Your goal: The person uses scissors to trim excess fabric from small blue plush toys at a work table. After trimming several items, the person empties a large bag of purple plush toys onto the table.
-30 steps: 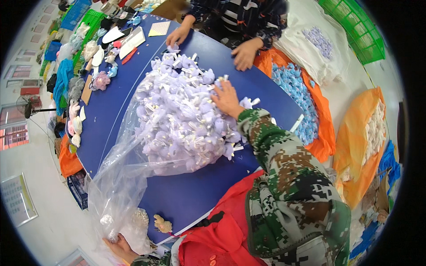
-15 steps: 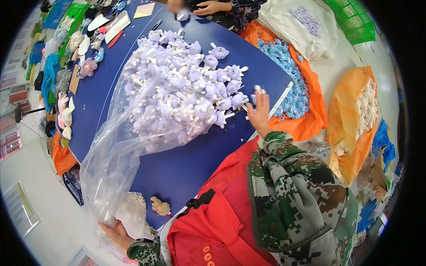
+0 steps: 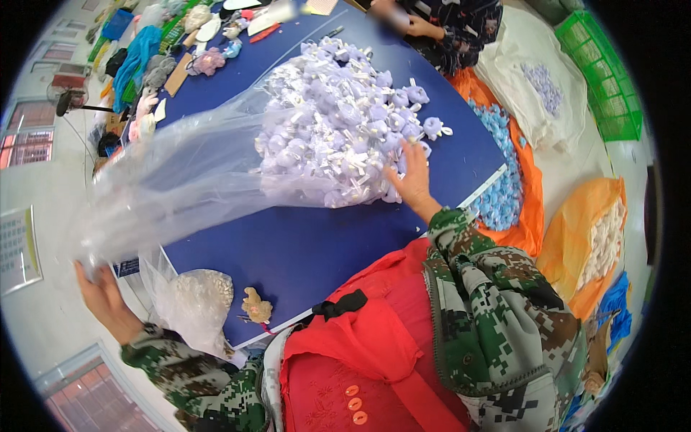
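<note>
A large heap of small lilac plush toys [image 3: 353, 115] with white tags lies on the blue table [image 3: 237, 245]. A long clear plastic bag [image 3: 187, 165] stretches leftward from the heap, around part of it. Off the table's left edge, my left hand [image 3: 108, 301] grips the bag's gathered end, blurred by motion. At the heap's near right edge, my right hand [image 3: 414, 180] is open, its fingers spread against the outer toys. A small tan plush toy [image 3: 256, 306] stands near the front edge, beside a clear bag of pale pieces [image 3: 205, 291].
A co-worker's hand [image 3: 425, 27] shows at the far edge. To the right are an orange sack of blue pieces [image 3: 497, 194], a white sack [image 3: 568, 129], a yellow-orange sack [image 3: 568, 252] and a green crate [image 3: 601, 79]. Mixed plush parts [image 3: 205, 61] lie at the far left.
My left hand has pulled the bag's end up and to the left, drawing it taut. My right hand has moved in against the heap's edge. The view has shifted.
</note>
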Demonstrator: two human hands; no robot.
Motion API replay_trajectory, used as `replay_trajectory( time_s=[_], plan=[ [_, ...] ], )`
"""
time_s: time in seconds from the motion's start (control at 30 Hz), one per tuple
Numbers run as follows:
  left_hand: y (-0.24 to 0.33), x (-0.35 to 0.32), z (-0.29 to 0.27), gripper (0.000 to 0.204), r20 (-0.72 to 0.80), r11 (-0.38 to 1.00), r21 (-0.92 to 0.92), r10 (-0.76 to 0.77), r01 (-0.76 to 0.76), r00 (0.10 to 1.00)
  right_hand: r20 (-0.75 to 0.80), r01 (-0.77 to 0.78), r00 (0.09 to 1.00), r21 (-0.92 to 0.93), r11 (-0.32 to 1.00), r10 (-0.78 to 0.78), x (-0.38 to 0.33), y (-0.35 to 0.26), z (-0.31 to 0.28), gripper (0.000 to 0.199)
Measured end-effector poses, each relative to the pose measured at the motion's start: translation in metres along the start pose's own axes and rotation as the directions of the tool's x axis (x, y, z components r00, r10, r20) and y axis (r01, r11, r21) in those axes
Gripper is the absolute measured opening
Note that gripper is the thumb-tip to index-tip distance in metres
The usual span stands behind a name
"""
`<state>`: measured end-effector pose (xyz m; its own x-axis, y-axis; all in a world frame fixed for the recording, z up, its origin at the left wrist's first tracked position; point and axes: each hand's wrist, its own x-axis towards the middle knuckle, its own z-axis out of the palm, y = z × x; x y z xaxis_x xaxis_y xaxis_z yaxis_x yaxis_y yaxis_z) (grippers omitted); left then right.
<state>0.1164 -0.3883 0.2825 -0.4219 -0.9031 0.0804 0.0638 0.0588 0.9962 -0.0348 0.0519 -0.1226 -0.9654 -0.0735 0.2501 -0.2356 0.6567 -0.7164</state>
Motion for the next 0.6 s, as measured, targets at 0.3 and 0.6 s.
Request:
replay_trajectory(
  time_s=[0.3, 0.6],
  plan=[
    [0.093, 0.081, 0.093, 0.031, 0.337, 0.954, -0.165, 0.292, -0.250, 0.895, 0.336, 0.140, 0.933, 0.000, 0.990, -0.132, -0.003, -0.047, 0.020, 0.084],
    [0.134, -0.005, 0.197, 0.020, 0.551, 0.243, 0.316, 0.740, -0.917, 0.386, 0.333, 0.042, 0.941, 0.060, 0.997, -0.060, 0.009, -0.082, 0.018, 0.080]
  ],
)
